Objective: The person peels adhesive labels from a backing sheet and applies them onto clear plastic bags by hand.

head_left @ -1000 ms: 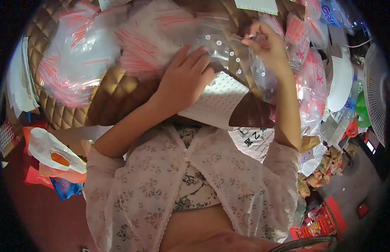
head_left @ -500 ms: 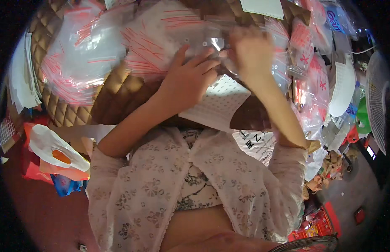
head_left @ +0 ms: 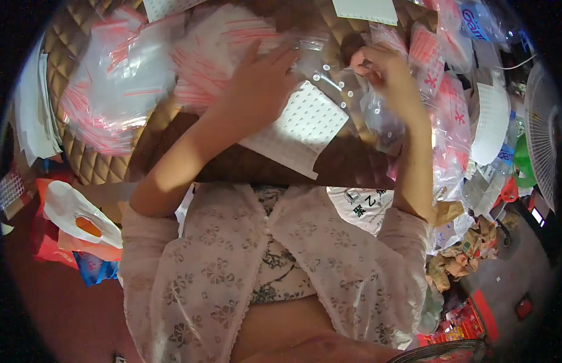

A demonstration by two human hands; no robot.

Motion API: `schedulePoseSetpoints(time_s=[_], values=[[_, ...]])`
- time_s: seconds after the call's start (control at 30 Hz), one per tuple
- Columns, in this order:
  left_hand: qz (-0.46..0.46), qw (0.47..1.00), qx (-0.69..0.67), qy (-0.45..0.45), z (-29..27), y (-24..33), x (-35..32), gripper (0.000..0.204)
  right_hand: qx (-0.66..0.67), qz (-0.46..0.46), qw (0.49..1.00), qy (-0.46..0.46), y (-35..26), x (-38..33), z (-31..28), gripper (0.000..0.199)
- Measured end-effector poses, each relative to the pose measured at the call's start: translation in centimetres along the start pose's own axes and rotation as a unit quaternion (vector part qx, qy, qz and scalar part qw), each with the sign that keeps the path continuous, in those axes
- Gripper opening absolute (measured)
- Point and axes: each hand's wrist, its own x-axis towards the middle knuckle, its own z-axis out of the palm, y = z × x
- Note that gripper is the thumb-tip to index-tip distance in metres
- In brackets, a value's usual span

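1. Sticker sheet (head_left: 317, 121) lies slanted on the brown tabletop (head_left: 359, 163), its left side partly hidden by my left hand (head_left: 266, 81).
2. That hand reaches palm-down, fingers apart, blurred beside red-striped clear bags (head_left: 202, 66).
3. My right hand (head_left: 387, 69) curls near round white stickers (head_left: 341, 85); blur keeps me from telling whether its fingertips pinch anything.

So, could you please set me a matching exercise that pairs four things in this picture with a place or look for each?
Things:
1. Left hand
2. Sheet
3. Fan
4. Carrier bag

Places and looks:
A. At the far right of the view
B. White with an orange patch, at the left
C. Partly in front of the sheet
D. White, with rows of small dark marks

Pairs: 1-C; 2-D; 3-A; 4-B
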Motion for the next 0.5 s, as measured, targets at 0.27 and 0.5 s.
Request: schedulePoseSetpoints(time_s=[0.27,0.5], values=[[-0.016,0.999,0.015,-0.034,-0.2,1.3,-0.4,0.019,0.035,0.003,0.998,-0.05,0.1,0.2,-0.2,0.019],[0.017,0.995,-0.092,-0.026,-0.1,5.8,-3.0,0.018,0.054,-0.047,0.997,0.003,1.5,0.1,1.9,0.017]])
